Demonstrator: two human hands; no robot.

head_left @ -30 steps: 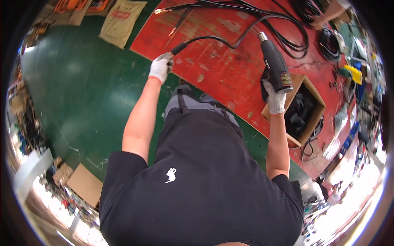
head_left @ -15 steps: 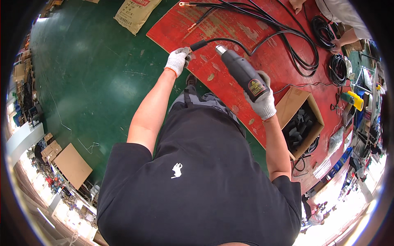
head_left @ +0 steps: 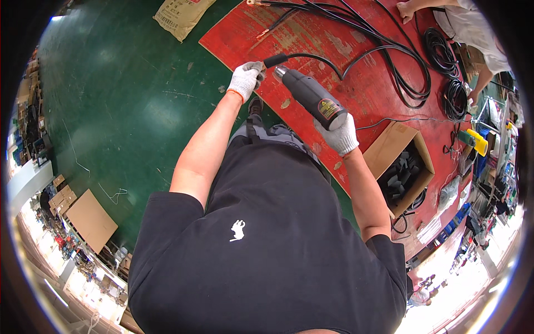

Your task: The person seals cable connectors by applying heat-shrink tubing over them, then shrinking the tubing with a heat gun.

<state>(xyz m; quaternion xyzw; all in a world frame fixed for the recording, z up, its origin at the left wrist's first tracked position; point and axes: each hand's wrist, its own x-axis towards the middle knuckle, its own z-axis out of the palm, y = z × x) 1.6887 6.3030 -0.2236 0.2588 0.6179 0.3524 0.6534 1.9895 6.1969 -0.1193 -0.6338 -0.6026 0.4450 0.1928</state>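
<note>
My left hand point(head_left: 245, 78), in a white knit glove, is closed on the end of a black cable point(head_left: 319, 56). Just beyond my fingers a thicker black sleeve point(head_left: 275, 60) covers the cable. My gloved right hand point(head_left: 340, 135) grips a dark grey heat gun point(head_left: 311, 97) by its handle, which the gun's body and my fingers mostly hide. The gun's metal nozzle point(head_left: 281, 72) points up and left, close to the sleeve; from this angle I cannot tell whether they touch.
On the red tabletop point(head_left: 367, 100) lie black cables point(head_left: 389, 42) with copper ends, coiled cables point(head_left: 455, 100) and an open carton point(head_left: 421, 181) of short black pieces. A co-worker's hand point(head_left: 406, 12) rests at the far right. A printed sack point(head_left: 181, 19) lies on the green floor.
My right hand has brought the heat gun left, its nozzle nearer the sleeve. My left hand has shifted slightly right. The co-worker's lower hand has moved off the cable coil.
</note>
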